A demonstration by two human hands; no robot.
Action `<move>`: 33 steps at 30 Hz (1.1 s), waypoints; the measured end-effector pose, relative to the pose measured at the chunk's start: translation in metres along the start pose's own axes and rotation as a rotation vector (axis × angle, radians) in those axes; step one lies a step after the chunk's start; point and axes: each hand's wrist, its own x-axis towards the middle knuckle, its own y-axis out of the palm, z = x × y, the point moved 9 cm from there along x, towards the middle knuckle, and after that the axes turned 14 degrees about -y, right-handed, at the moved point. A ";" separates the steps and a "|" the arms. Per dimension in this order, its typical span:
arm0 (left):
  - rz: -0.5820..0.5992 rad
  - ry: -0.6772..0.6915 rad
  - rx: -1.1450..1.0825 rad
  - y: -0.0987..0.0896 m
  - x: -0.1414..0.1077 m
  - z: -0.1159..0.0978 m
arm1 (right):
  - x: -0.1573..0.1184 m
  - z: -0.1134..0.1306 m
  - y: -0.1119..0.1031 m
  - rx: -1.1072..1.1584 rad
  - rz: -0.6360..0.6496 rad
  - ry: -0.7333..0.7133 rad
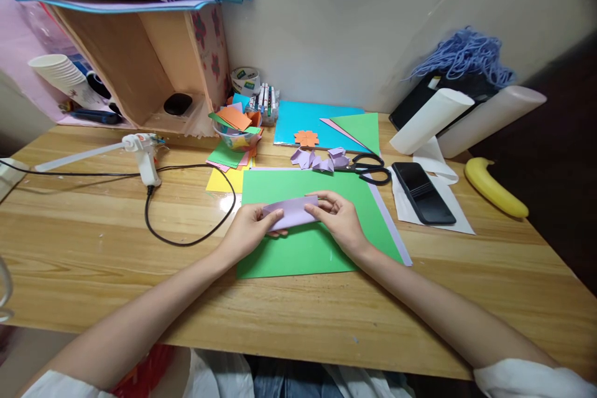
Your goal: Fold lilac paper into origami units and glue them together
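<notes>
The left hand [246, 229] and the right hand [342, 222] hold a folded strip of lilac paper [293, 212] between them, just above the green sheet [298, 252] near the middle of the frame. The left fingers are clamped on the strip's left end and the right fingers on its right end, each thumb on the near face; most of the fingertips behind the paper are hidden. The green sheet hides most of a lilac sheet [394, 233], which shows only along its right and top edges. Beyond the hands, the scissors [373, 169] have their blades hard to make out beside the lilac paper pieces [321, 160]. The black phone [423, 193] covers part of a white sheet at right, and its screen shows only a reflection.

At upper left, the open box [140, 62] has a dim interior, and the bundle of coloured paper on top is cut off by the frame's edge. The glue gun [145, 158] lies at left, its black cable looping over the wood. The desk [186, 298] is pale, striped wood with small scraps on it, and a glare spot shows by the yellow paper. A plain greyish wall rises behind; the right side of the room is dark and indistinct.
</notes>
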 end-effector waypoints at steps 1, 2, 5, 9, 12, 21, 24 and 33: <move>-0.007 0.002 0.007 0.000 0.000 0.000 | 0.000 0.000 0.000 -0.009 -0.008 -0.006; -0.013 0.004 0.014 -0.001 0.000 0.000 | 0.000 0.000 -0.001 -0.019 -0.016 -0.009; -0.023 0.013 0.039 -0.002 0.000 -0.001 | 0.000 0.000 -0.002 -0.050 -0.020 -0.006; -0.032 0.020 0.060 -0.003 0.000 -0.002 | 0.000 0.000 -0.001 -0.059 -0.010 0.015; -0.040 0.019 0.048 -0.005 0.000 -0.002 | -0.001 -0.001 -0.001 -0.058 -0.006 0.038; -0.106 0.173 0.105 -0.015 0.001 -0.014 | -0.002 0.000 -0.001 -0.105 0.014 0.045; -0.101 0.175 0.129 -0.015 0.002 -0.014 | -0.002 -0.001 -0.001 -0.115 0.018 0.042; -0.158 0.187 0.225 -0.018 0.003 -0.014 | -0.002 0.000 0.000 -0.127 0.024 0.029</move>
